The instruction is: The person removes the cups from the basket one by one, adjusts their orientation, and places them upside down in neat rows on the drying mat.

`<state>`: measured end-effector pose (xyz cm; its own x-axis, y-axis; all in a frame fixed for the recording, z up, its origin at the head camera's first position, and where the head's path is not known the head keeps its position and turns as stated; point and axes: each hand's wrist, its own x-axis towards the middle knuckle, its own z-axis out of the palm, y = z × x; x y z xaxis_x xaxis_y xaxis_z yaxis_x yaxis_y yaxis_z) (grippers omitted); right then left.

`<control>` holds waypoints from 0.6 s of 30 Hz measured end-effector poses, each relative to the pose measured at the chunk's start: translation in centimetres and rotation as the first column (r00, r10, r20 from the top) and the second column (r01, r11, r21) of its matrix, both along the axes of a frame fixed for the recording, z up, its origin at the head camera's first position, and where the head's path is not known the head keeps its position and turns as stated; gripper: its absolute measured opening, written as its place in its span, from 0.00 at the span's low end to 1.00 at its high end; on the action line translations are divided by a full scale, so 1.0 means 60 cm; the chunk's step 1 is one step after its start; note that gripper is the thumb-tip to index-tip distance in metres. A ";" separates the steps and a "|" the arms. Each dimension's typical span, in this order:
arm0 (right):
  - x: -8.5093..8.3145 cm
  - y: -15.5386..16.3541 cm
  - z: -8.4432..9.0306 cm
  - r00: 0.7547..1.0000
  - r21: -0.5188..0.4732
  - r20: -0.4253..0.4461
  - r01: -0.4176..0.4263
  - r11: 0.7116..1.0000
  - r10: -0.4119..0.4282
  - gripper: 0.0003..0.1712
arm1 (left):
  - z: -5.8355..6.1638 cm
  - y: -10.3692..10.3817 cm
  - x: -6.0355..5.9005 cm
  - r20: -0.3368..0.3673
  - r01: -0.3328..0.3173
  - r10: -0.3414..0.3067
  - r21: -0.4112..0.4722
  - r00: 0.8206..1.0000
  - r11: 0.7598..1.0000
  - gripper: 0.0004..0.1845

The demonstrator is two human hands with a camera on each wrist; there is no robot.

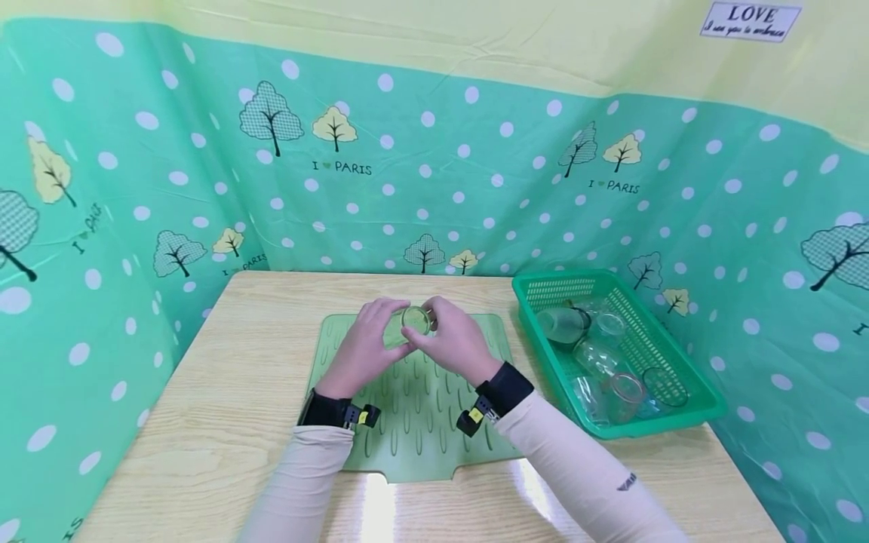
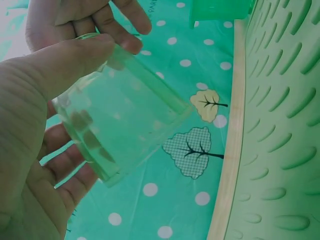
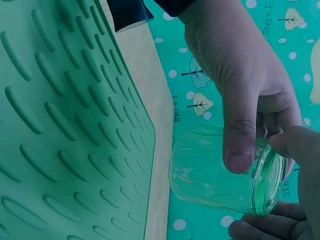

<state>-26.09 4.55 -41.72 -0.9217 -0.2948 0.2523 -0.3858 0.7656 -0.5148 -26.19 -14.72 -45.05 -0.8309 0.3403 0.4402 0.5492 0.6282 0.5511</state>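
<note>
Both hands hold a clear glass jar [image 1: 416, 320] above the green mat [image 1: 407, 445]. In the right wrist view the jar [image 3: 207, 172] lies on its side in the air, its thick rim towards the left hand. My left hand [image 1: 363, 351] grips it at the rim end, thumb on one side and fingers on the other. The right hand [image 1: 458, 339] has its thumb pressed along the jar's side, its fingers partly hidden behind the glass. Through the left wrist view the jar [image 2: 125, 125] shows see-through walls.
A green plastic basket [image 1: 665, 427] stands at the right of the wooden table [image 1: 204, 400]. Several clear glasses lie in it, with a frosted bottle [image 1: 562, 326] and a pink-rimmed glass [image 1: 626, 388]. Polka-dot curtain [image 1: 434, 173] hangs behind and beside the table.
</note>
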 end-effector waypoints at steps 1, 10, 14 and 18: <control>0.001 0.000 0.000 1.000 0.002 0.005 -0.005 1.000 0.005 0.31 | 0.000 -0.001 0.000 0.002 0.001 -0.001 -0.007 1.000 1.000 0.40; 0.005 0.020 -0.008 0.977 0.058 0.209 -0.046 0.997 0.033 0.40 | -0.008 -0.012 -0.004 0.018 -0.067 0.067 -0.020 0.998 0.998 0.38; 0.005 0.042 -0.029 0.951 0.229 0.309 -0.067 0.971 -0.007 0.45 | -0.005 -0.023 -0.005 0.020 -0.115 0.114 0.028 0.993 0.993 0.38; -0.001 0.064 -0.059 0.932 0.390 0.355 -0.085 0.917 -0.065 0.53 | -0.002 -0.032 -0.008 0.019 -0.132 0.131 0.060 0.991 0.989 0.39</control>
<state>-26.16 8.37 -45.28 -0.9231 -0.3094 -0.2284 -0.2436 0.9300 -0.2754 -26.65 -16.61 -45.16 -0.8736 0.2001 0.4437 0.4551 0.6592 0.5986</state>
